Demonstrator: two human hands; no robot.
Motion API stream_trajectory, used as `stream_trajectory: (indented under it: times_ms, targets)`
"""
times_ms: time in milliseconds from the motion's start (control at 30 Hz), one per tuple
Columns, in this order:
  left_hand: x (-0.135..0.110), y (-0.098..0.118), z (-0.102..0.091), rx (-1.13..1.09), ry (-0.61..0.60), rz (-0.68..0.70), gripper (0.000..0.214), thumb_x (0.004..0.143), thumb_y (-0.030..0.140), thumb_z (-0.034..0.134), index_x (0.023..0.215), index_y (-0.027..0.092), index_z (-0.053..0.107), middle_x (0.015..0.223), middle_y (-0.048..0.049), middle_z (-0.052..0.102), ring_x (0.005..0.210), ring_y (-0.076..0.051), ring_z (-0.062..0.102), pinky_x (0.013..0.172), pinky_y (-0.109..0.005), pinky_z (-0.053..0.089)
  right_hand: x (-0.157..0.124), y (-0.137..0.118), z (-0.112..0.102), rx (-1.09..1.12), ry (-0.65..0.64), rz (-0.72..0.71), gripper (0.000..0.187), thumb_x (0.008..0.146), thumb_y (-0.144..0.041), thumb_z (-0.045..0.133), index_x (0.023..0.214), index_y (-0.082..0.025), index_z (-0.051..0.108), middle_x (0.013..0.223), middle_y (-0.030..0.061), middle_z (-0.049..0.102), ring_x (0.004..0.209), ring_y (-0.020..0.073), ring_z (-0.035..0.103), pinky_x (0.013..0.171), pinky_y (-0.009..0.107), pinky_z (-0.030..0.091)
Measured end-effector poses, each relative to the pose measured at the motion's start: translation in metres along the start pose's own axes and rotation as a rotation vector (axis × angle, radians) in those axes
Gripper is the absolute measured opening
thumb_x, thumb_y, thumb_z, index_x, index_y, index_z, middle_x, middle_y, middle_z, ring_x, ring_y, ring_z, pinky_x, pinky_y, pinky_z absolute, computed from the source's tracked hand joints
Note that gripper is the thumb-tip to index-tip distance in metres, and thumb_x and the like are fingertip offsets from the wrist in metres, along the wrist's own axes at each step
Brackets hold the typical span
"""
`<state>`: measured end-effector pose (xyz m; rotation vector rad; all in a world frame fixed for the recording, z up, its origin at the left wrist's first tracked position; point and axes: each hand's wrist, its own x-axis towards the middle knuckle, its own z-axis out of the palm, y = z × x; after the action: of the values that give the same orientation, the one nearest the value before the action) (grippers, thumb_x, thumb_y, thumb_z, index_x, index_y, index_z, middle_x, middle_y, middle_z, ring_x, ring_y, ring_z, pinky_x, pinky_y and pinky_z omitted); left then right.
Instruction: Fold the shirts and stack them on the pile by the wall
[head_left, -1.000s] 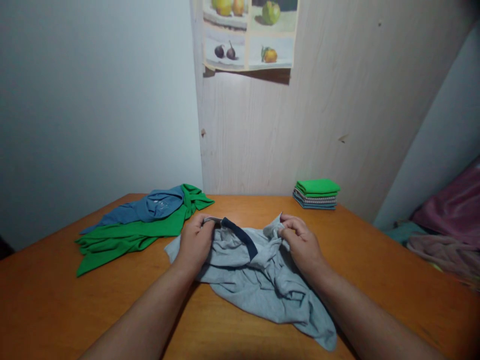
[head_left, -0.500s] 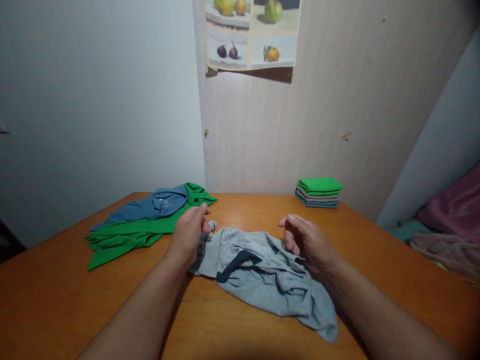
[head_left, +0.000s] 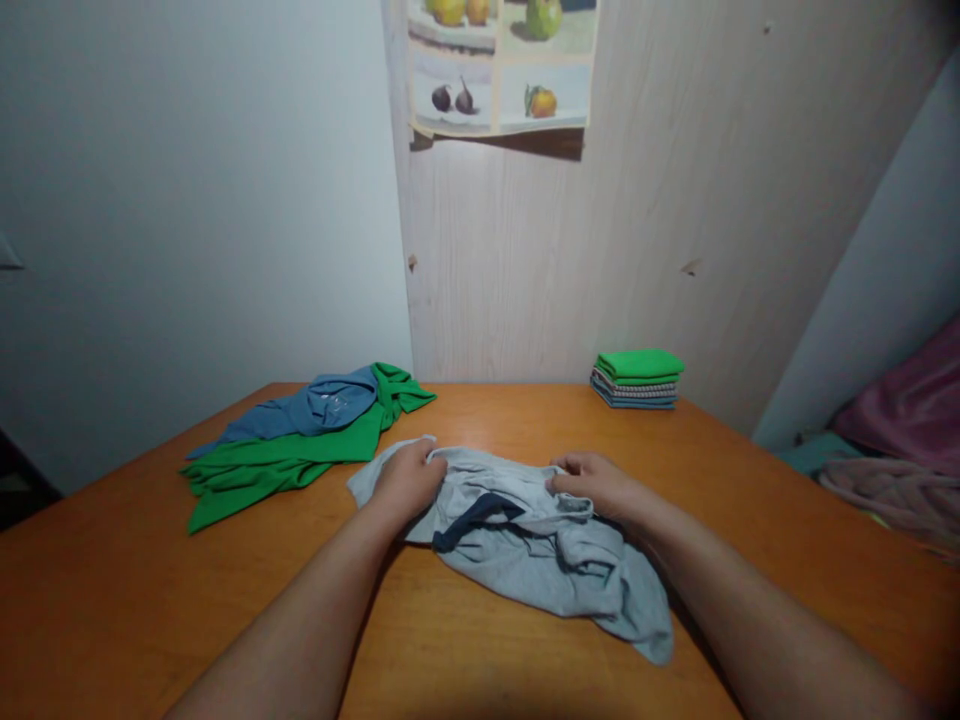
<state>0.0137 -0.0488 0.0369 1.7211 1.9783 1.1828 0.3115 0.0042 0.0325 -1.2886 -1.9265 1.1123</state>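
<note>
A crumpled light grey garment [head_left: 510, 570], with a dark navy strip across its middle, lies on the wooden table [head_left: 450, 660] in front of me. My left hand [head_left: 412, 478] is closed on its upper left part, thumb and fingers pinching the cloth. Over at the upper right, my right hand [head_left: 592, 480] pinches the garment's edge, fingers curled. The fingertips of both hands are partly hidden in the folds. Which kind of garment it is, I cannot tell from its bunched shape.
Back left on the table lie a rumpled blue garment [head_left: 300, 408] and a green one [head_left: 300, 460], overlapping. A neat stack of folded cloths [head_left: 637, 380], green on top, stands at the back right. Pink and beige fabric [head_left: 892, 490] lies beyond the table's right edge.
Both hands have come down onto the grey garment and closed on it. Its left end has been spread out farther to the left, and the upper edge is bunched between the hands.
</note>
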Motion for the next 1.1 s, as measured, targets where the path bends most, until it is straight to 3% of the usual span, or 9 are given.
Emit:
stream_trajectory:
  times_ms: [133,300,367,500,667,1100]
  targets:
    - [0.002,0.008,-0.008,-0.18,0.09,0.016,0.025,0.082,0.04,0.05,0.077,0.02,0.063,0.075,-0.0024,0.066,0.073,-0.021,0.061,0.065,-0.028,0.043,-0.002,-0.008,-0.004,0.163,0.188,-0.024,0.015,0.063,-0.03,0.062,0.072,-0.018,0.066,0.063,-0.0014,0.059,0.057,0.0137,0.051,0.051,0.025,0.034]
    - [-0.001,0.019,-0.018,-0.672,0.086,-0.076,0.03,0.075,0.045,0.068,0.087,0.017,0.067,0.08,-0.0015,0.07,0.069,-0.018,0.059,0.067,-0.027,0.045,-0.009,-0.023,-0.013,0.546,0.274,-0.035,0.018,0.064,-0.03,0.067,0.078,-0.019,0.065,0.063,-0.0034,0.06,0.053,0.0123,0.049,0.05,0.025,0.036]
    - [-0.002,0.022,-0.02,-0.753,0.078,-0.097,0.031,0.074,0.045,0.071,0.087,0.017,0.068,0.082,-0.0023,0.071,0.071,-0.018,0.061,0.069,-0.027,0.045,-0.011,-0.026,-0.015,0.655,0.28,-0.052,0.018,0.064,-0.028,0.069,0.079,-0.019,0.065,0.064,-0.0036,0.06,0.053,0.0121,0.05,0.05,0.024,0.037]
    - [-0.002,0.024,-0.021,-0.826,0.102,-0.102,0.03,0.072,0.043,0.074,0.087,0.016,0.069,0.083,-0.0026,0.073,0.074,-0.019,0.063,0.071,-0.027,0.045,-0.011,-0.025,-0.017,0.774,0.312,-0.073,0.017,0.063,-0.025,0.071,0.078,-0.019,0.066,0.064,-0.0034,0.06,0.055,0.0125,0.051,0.051,0.024,0.039]
    - [-0.001,0.027,-0.025,-0.902,0.15,-0.126,0.024,0.07,0.037,0.073,0.082,0.018,0.067,0.07,0.0017,0.068,0.065,-0.016,0.059,0.065,-0.025,0.044,-0.008,-0.023,-0.019,0.847,0.345,-0.098,0.017,0.062,-0.022,0.072,0.078,-0.018,0.068,0.066,-0.0032,0.06,0.059,0.0125,0.053,0.053,0.023,0.04]
    - [-0.005,0.028,-0.024,-0.872,0.114,-0.151,0.021,0.072,0.037,0.07,0.08,0.019,0.066,0.066,0.0031,0.066,0.061,-0.016,0.059,0.062,-0.026,0.043,0.001,-0.008,-0.019,0.832,0.313,-0.107,0.017,0.065,-0.023,0.071,0.081,-0.017,0.071,0.069,-0.0015,0.062,0.062,0.0141,0.054,0.054,0.024,0.04]
